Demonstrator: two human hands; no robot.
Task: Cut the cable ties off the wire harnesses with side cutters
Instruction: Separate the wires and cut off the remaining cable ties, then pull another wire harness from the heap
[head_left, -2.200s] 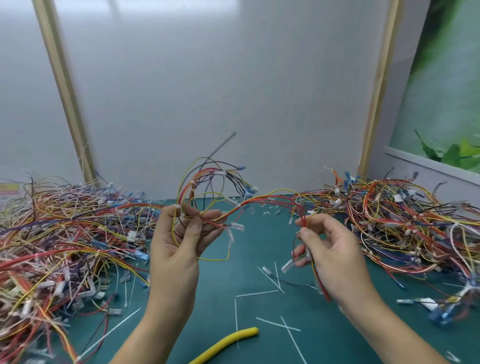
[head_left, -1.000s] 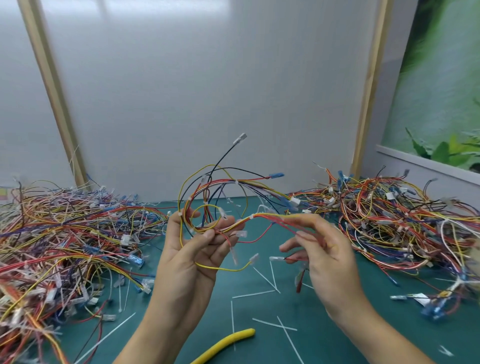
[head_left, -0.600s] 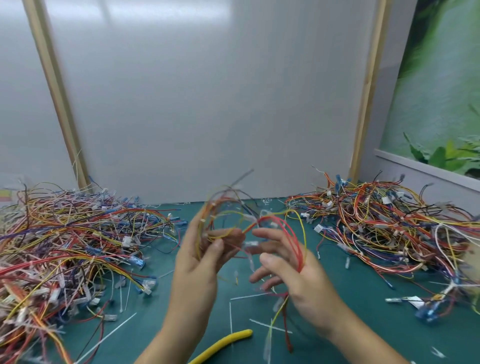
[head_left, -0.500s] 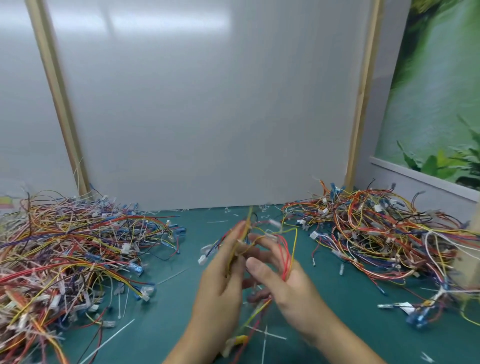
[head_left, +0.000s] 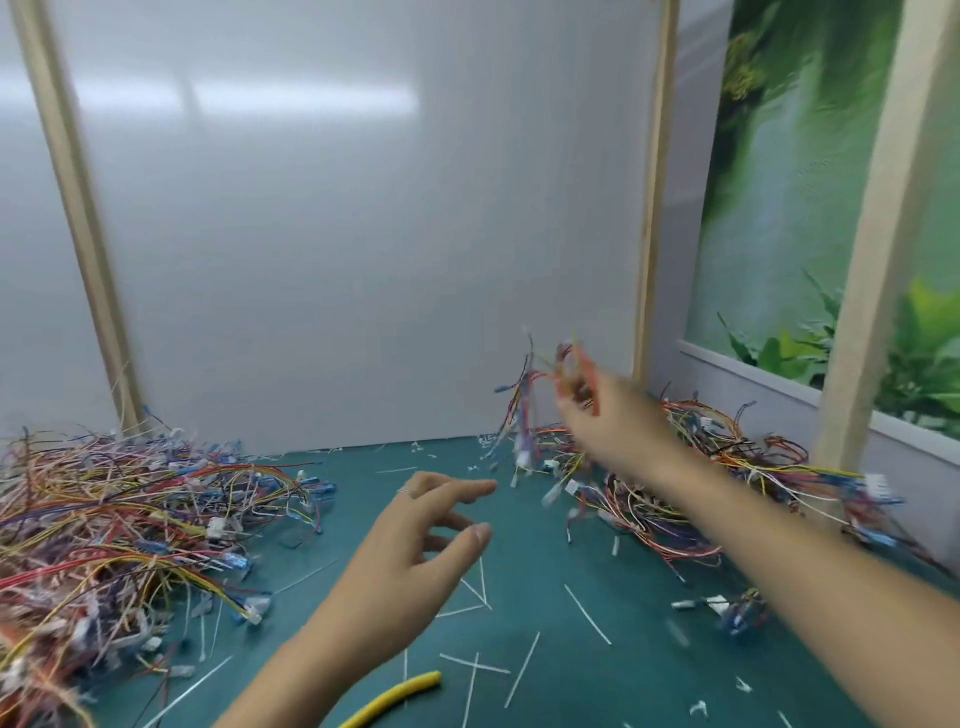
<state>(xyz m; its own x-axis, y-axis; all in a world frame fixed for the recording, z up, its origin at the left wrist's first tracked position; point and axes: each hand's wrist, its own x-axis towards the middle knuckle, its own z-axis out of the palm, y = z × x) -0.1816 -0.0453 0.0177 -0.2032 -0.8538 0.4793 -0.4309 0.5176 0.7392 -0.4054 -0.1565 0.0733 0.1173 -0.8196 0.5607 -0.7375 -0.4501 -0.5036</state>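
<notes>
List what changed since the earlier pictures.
The left hand let go of the wire harness and now hangs open above the mat. The right hand, gripping it alone, swung it rightward over the right pile. The left pile, cut ties and yellow object stayed put.

Right hand (head_left: 597, 410) holds a harness (head_left: 522, 410) — left hand (head_left: 415, 545) relaxed.

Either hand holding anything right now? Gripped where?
Right hand grips a wire harness at its upper end, loose ends dangling; blur hides the exact spot. Left hand holds nothing.
</notes>
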